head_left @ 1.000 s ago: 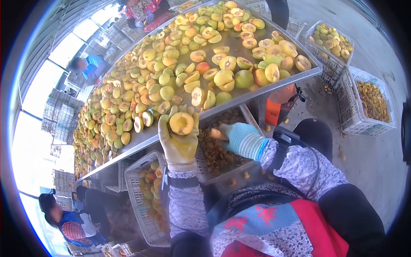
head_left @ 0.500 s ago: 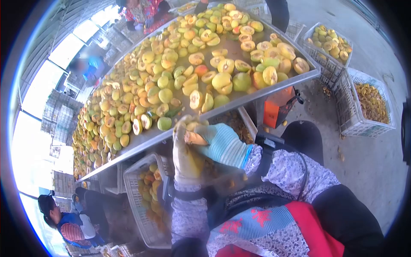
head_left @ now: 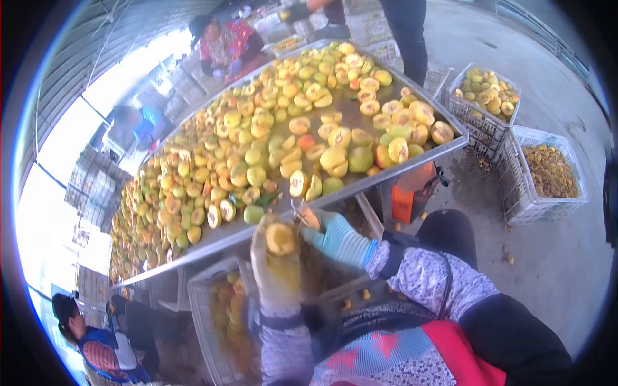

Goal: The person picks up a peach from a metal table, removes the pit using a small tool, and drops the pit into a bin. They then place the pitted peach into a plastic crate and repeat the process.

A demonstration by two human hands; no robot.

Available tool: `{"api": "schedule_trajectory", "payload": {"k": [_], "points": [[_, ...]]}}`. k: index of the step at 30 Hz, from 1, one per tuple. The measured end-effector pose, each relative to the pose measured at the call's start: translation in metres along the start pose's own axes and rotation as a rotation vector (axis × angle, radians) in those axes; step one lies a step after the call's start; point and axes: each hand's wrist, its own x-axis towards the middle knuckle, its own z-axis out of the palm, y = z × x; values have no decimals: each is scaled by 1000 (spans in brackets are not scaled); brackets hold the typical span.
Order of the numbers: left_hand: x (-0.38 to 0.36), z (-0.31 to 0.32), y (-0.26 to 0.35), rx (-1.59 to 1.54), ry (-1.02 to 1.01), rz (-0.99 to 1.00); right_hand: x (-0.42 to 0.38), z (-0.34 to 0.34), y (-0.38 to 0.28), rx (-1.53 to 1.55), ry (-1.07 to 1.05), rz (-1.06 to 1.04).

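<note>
My left hand [head_left: 275, 257], in a pale stained glove, holds a yellow halved fruit [head_left: 280, 239], its cut face up. To its right my right hand [head_left: 335, 238], in a light blue knit glove, is closed around a small tool [head_left: 306, 215] with a brownish handle and a metal end. Both hands are just below the near edge of a metal table [head_left: 380, 178] heaped with whole and halved fruit. A green fruit [head_left: 253, 214] lies at the edge above my left hand.
A crate of fruit [head_left: 201, 302] stands below the table at left. Crates [head_left: 515, 193] with fruit and pits stand at right, near an orange container [head_left: 403, 204]. One person [head_left: 106, 347] sits lower left; others are beyond the table.
My hands have moved apart; the fruit and the tool now show separately. The view has tilted up slightly, so the table appears lower.
</note>
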Motion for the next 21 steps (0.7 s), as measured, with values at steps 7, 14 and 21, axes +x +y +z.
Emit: {"api": "schedule_trajectory", "payload": {"k": [7, 14, 21], "points": [[16, 5, 11, 42, 109, -25, -22, 11, -36, -396, -234, 43], [9, 7, 1, 177, -91, -14, -13, 22, -35, -503, -117, -154], [-9, -21, 4, 669, -82, 136, -8, 10, -17, -415, -149, -55]]}}
